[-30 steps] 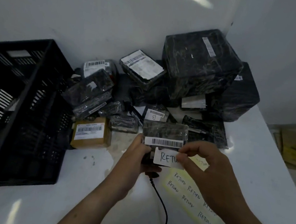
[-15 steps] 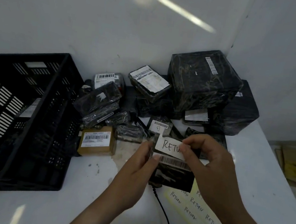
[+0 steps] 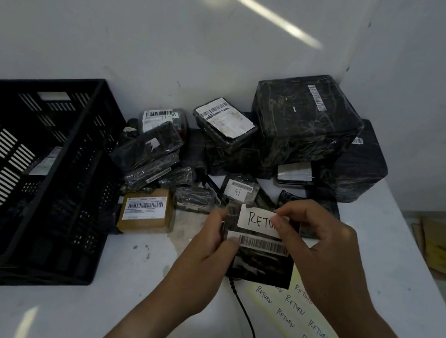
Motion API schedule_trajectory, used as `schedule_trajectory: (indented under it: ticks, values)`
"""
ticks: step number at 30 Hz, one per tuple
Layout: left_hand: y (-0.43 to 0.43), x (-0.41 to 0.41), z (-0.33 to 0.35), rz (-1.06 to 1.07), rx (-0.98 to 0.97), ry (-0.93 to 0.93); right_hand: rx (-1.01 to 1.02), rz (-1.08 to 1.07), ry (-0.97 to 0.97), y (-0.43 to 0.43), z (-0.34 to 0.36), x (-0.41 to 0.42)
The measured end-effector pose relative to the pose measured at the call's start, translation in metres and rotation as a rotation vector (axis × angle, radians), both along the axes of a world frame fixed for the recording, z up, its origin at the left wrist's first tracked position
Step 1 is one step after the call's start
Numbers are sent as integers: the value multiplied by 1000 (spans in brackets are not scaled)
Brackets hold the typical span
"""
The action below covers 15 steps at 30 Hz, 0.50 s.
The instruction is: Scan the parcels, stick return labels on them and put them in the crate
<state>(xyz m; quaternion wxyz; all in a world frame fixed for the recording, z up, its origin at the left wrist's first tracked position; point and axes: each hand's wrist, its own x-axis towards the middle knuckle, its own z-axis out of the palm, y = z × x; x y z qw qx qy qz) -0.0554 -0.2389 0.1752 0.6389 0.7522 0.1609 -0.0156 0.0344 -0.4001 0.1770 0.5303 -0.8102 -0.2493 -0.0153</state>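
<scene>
Black parcel (image 3: 260,267) gripped by left hand (image 3: 203,268), right hand (image 3: 326,256) fingers (image 3: 282,224) pinching return label (image 3: 254,222), last letter hidden

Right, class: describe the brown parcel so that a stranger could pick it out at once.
Start at the black crate on the left of the white table. Beside its right side, at the front of the pile, lies the brown parcel. It alone is brown cardboard with a white barcode label; its neighbours are wrapped in black.

Parcel-handling station: wrapped, barcoded parcels (image 3: 304,123) heaped on a white table (image 3: 130,284) beside a crate (image 3: 81,178) and handwritten return labels (image 3: 296,312).
</scene>
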Motion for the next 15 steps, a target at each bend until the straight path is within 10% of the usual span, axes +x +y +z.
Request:
schedule_trajectory:
  ticks: [15]
  values:
    - [-5,-1,3,43,21,3,-270,-19,-457,3,-11,4]
